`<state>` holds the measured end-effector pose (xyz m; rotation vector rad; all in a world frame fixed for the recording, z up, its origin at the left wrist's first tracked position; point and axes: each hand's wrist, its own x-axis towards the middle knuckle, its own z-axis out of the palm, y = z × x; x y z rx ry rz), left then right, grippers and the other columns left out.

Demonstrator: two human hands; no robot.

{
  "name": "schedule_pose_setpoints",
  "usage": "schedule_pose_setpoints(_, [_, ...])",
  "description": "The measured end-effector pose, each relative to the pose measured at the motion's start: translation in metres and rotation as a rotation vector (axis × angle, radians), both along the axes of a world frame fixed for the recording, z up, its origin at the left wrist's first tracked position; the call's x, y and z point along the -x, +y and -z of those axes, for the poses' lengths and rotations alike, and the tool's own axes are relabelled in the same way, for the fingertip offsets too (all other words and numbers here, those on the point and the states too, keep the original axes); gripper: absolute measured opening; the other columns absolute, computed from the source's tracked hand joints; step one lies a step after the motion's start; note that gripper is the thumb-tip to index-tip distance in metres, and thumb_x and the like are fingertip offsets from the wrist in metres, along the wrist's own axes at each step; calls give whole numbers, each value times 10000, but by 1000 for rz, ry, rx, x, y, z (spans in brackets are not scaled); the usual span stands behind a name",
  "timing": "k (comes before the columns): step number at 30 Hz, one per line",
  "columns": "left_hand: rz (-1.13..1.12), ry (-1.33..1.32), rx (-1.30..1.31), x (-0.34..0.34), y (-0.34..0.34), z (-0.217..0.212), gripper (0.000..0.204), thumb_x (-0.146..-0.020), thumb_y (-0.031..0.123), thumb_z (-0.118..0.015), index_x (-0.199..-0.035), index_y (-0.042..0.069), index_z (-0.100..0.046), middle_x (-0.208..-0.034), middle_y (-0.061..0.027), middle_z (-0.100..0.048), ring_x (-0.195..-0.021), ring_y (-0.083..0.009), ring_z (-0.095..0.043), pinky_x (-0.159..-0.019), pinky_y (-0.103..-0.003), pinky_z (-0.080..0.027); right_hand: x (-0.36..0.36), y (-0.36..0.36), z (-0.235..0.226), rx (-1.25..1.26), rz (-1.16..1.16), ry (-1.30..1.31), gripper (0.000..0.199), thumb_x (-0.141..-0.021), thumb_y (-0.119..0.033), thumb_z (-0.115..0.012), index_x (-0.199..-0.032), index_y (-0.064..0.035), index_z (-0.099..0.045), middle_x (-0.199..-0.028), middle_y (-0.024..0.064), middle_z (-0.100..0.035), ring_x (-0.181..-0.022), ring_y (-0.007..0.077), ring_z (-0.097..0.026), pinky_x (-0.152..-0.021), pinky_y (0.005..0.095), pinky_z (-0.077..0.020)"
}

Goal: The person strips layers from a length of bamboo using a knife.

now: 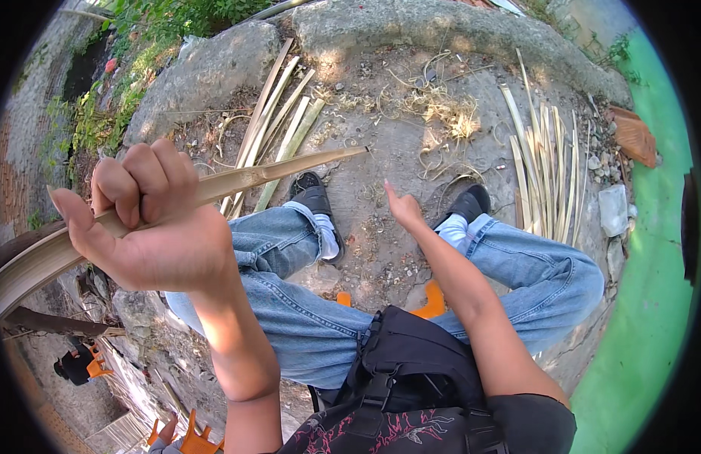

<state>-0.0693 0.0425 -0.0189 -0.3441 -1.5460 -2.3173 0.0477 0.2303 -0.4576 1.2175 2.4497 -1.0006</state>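
My left hand (150, 219) is closed round a long split bamboo strip (267, 174), palm and wrist turned up, thumb sticking out to the left. The strip's wide, grooved end runs off past the left edge of the view. Its other end narrows to a dark tip in mid-air near the middle. Below and to the right of that tip is my right hand (403, 208), apart from the strip. Its index finger stretches forward, while the other fingers look curled and are partly hidden; nothing shows in it.
Split bamboo strips (279, 113) lie beyond my left foot, and another bundle (547, 163) lies right of my right foot. Curly shavings (449, 110) litter the ground. A stone kerb (441, 34) bounds the far side. A broken orange tile (632, 136) lies beside the green surface (660, 227).
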Motion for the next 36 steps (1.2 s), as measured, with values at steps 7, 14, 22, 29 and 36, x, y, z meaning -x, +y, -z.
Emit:
schedule_pose_setpoints(7, [118, -2, -73, 2, -2, -3, 535, -924, 493, -387, -554, 158, -193, -504, 24, -152, -483, -101, -131, -459, -286, -90, 16, -39, -106, 465, -220, 115, 873, -808, -742, -381, -664, 84, -622, -590, 272, -563, -659, 357, -615, -684, 462, -447])
schedule_pose_setpoints(14, [197, -10, -89, 3, 11, -2, 516, -925, 464, -389, -561, 160, -187, -506, 21, -158, -488, -99, -131, -457, -282, -95, -16, 2, 1, 133, -12, -22, 851, -846, -702, -346, -688, 83, -634, -645, 337, -562, -700, 429, -626, -694, 499, -441])
schedule_pose_setpoints(22, [-17, -26, -18, 2, 0, -4, 477, -923, 427, -384, -576, 166, -186, -520, 23, -146, -492, -96, -134, -460, -275, -98, 11, -34, -85, 408, -267, 200, 848, -832, -705, -365, -699, 83, -649, -679, 348, -578, -745, 464, -628, -695, 496, -455])
schedule_pose_setpoints(29, [-121, -23, 0, 10, 13, 3, 477, -925, 416, -379, -574, 163, -178, -526, 27, -143, -487, -96, -125, -453, -274, -88, 10, 7, -6, 62, -69, -16, 758, -889, -607, -390, -657, 88, -586, -564, 298, -468, -586, 377, -573, -612, 475, -422])
schedule_pose_setpoints(36, [-29, -24, -38, 5, 14, -4, 465, -922, 401, -380, -573, 165, -182, -529, 25, -152, -489, -97, -136, -451, -269, -98, -5, -7, -35, 226, -161, 81, 831, -858, -662, -386, -657, 111, -615, -636, 344, -549, -712, 436, -631, -687, 482, -455])
